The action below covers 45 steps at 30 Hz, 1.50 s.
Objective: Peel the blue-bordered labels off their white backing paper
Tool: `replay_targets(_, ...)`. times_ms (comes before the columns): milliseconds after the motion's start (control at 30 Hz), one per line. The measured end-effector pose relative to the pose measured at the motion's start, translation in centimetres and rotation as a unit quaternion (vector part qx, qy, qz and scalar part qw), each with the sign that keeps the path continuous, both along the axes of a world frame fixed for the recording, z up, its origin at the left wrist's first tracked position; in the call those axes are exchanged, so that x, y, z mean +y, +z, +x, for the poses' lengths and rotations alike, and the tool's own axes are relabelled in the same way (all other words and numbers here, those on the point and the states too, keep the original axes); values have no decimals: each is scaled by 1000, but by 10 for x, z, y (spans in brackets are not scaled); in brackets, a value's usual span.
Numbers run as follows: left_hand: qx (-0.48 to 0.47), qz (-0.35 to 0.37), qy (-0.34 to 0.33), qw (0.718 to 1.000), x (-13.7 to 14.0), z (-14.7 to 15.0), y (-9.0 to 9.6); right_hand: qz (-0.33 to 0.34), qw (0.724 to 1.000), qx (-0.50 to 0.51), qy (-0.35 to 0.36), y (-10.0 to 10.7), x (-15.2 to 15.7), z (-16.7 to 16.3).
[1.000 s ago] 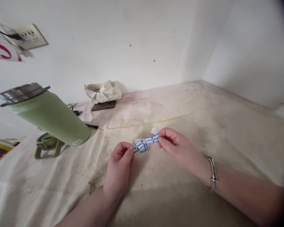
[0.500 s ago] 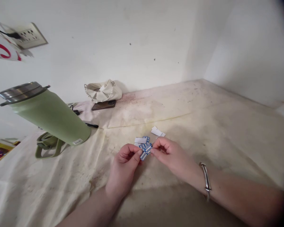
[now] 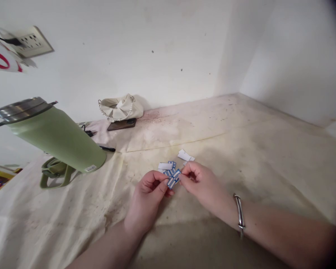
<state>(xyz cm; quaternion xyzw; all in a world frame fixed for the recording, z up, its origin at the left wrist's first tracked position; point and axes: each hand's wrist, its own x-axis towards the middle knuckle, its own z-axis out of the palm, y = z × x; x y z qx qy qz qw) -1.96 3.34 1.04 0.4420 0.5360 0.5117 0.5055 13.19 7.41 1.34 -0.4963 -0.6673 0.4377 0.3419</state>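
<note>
Between my two hands is a small white label with blue borders [image 3: 174,179]. My left hand [image 3: 147,196] pinches its lower left end between thumb and fingers. At its upper right end, my right hand [image 3: 200,181] is closed with thumb and forefinger on the edge. Just beyond the fingertips lie more blue-bordered labels [image 3: 172,164], partly covered by a plain white slip [image 3: 165,166]. A few other white slips [image 3: 185,155] rest on the cloth past my right fingers. Any print on the labels is too small to read.
A tall green tumbler [image 3: 58,136] with a steel lid stands at the left, beside a green strap [image 3: 56,172]. Farther back are a black pen [image 3: 108,148], a phone [image 3: 120,124] and a cream handbag [image 3: 121,106] against the wall. A wrinkled cloth [image 3: 81,220] covers the table.
The held label has tilted slightly between my fingertips, and both hands keep their pinch. The whole view has shifted a little, with surrounding things now slightly farther left.
</note>
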Motion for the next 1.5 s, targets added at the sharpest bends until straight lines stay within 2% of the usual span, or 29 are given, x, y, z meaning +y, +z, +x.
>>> replay_targets(400, 1, 21, -41, 999, -3, 1, 3, 3, 1000, -8, -26, -3, -1, -2)
replay_targets(567, 37, 5, -13, 999, -2, 3, 3, 9, 1000, -11, -8, -2, 0, -2)
replay_targets(700, 11, -8, 10, 1000, 0, 3, 2, -21, 998, 52, 11, -4, 4, 3)
replay_targets(800, -8, -14, 7, 1000, 1, 2, 2, -39, 992, 120, -6, -5, 8, 7)
replay_targets(867, -3, -14, 3, 1000, 0, 2, 2, -45, 989, 138, 15, -5, 10, 9)
replay_targets(1000, 41, -13, -13, 999, -1, 3, 4, -18, 992, 60, 108, -5, 7, 8)
replay_targets(1100, 59, -13, -21, 998, -2, 4, 6, 4, 993, 11, 118, -7, 4, 6)
replay_targets(1300, 40, -16, -16, 999, -1, 3, 5, 38, 992, 7, 124, -3, 6, 8)
replay_targets(1400, -7, -19, 1, 1000, 0, 1, 2, 98, 992, 15, 74, 0, 20, 17)
replay_targets(1500, -53, -17, 17, 998, 1, -1, -2, 145, 987, -50, -43, -6, 44, 30)
